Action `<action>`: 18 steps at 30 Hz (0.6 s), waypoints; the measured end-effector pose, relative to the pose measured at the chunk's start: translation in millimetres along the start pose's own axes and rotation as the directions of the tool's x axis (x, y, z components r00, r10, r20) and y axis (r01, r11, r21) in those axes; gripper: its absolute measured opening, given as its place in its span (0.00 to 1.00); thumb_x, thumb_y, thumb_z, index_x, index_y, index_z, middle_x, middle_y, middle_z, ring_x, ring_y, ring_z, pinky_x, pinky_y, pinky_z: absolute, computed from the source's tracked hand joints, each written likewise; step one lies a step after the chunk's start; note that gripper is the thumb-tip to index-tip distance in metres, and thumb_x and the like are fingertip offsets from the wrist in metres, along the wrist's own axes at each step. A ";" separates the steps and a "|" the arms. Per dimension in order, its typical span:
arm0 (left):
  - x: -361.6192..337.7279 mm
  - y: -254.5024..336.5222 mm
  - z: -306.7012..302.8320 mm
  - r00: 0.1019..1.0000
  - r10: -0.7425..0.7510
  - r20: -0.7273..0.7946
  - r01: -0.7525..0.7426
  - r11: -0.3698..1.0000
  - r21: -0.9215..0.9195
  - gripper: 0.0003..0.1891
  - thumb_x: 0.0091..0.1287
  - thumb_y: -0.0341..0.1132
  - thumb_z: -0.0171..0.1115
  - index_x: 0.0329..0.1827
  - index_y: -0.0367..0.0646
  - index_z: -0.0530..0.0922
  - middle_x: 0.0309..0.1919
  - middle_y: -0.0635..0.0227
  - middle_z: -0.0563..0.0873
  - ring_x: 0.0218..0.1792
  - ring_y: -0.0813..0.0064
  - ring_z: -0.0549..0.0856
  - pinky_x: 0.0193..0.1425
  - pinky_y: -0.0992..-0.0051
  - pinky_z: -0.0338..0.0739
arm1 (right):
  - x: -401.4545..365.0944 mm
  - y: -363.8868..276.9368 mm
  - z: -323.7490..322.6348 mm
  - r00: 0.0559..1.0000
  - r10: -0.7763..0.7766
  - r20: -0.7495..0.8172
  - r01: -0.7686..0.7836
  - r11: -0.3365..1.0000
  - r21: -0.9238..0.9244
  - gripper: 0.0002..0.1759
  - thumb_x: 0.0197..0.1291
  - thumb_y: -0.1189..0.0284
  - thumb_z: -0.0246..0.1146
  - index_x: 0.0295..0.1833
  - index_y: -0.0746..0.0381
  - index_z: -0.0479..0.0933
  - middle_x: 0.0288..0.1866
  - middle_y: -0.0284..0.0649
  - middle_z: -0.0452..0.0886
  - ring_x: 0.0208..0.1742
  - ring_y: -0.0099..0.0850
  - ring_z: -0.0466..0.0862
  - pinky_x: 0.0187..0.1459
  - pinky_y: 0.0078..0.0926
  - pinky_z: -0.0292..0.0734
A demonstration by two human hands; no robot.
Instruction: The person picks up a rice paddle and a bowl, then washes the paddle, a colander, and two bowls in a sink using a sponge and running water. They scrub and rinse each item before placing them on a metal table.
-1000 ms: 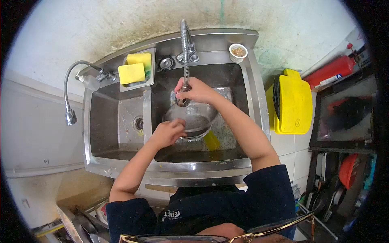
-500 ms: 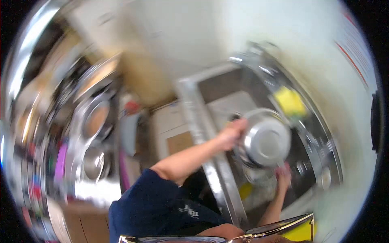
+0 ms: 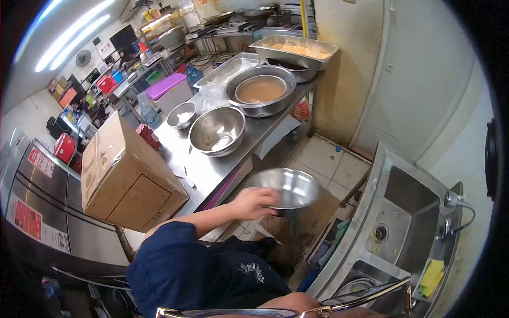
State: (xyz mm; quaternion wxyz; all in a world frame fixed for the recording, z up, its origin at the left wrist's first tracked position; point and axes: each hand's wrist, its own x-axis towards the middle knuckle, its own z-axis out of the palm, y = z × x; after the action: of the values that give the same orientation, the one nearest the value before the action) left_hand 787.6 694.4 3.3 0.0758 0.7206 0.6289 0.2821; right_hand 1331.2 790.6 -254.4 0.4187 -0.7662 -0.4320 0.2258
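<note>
A shiny steel mixing bowl (image 3: 291,186) hangs over the floor between the steel table and the sink, its inside showing. My left hand (image 3: 255,203) is closed on the near left part of its rim. On the steel table (image 3: 199,168), left of the held bowl, sits another steel bowl (image 3: 218,131) with a smaller bowl (image 3: 182,115) beside it, holding something white. Farther back, a bowl of brown liquid (image 3: 260,90) stands inside a larger one. My right hand is out of view.
A double sink (image 3: 389,212) runs along the right, with a faucet (image 3: 449,229) and yellow sponges (image 3: 432,275) on its ledge. A cardboard box (image 3: 127,175) stands at the left. A steel tray of breaded food (image 3: 297,50) occupies the table's far end.
My view has swung left from the sink to the table. The bowl, bottom outward over the sink before, is now away from it in my left hand. My right hand has left view.
</note>
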 end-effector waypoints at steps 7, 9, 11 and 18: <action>-144.4 -66.2 -34.1 0.894 -0.388 -0.226 0.444 0.839 0.314 0.10 0.50 0.37 0.66 0.28 0.45 0.74 0.35 0.71 0.79 0.29 0.62 0.80 0.31 0.66 0.74 | -41.6 34.5 40.2 0.953 -0.074 0.294 0.081 0.997 -0.011 0.23 0.56 0.55 0.59 0.27 0.68 0.77 0.22 0.44 0.78 0.27 0.38 0.78 0.33 0.36 0.71; -167.6 -84.0 -25.0 0.874 -0.411 -0.260 0.483 0.793 0.370 0.09 0.50 0.36 0.65 0.28 0.45 0.74 0.35 0.71 0.79 0.29 0.63 0.80 0.31 0.66 0.73 | -50.1 53.7 41.1 0.926 -0.083 0.369 0.093 0.996 -0.009 0.23 0.56 0.55 0.59 0.26 0.68 0.77 0.22 0.44 0.78 0.27 0.38 0.78 0.33 0.37 0.71; -181.3 -101.5 -16.0 0.859 -0.420 -0.291 0.510 0.749 0.423 0.08 0.50 0.35 0.64 0.28 0.46 0.74 0.35 0.71 0.79 0.28 0.63 0.80 0.31 0.66 0.72 | -54.8 77.2 37.3 0.898 -0.092 0.430 0.105 0.994 -0.006 0.23 0.56 0.55 0.59 0.26 0.68 0.76 0.22 0.45 0.78 0.28 0.39 0.78 0.34 0.37 0.71; -188.0 -152.2 -1.1 0.620 -0.702 -0.350 0.754 0.409 0.514 0.07 0.50 0.33 0.61 0.31 0.46 0.74 0.34 0.67 0.80 0.37 0.61 0.81 0.38 0.61 0.71 | -35.3 124.9 9.8 0.723 -0.094 0.685 0.285 0.943 -0.171 0.20 0.56 0.60 0.57 0.30 0.69 0.77 0.28 0.50 0.80 0.32 0.43 0.80 0.37 0.39 0.72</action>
State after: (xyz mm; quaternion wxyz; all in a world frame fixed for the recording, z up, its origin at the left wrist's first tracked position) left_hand 646.2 545.7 -124.9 -0.0743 0.3449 0.9353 0.0265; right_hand 1364.8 730.4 -364.8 0.1512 -0.6342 -0.6558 0.3806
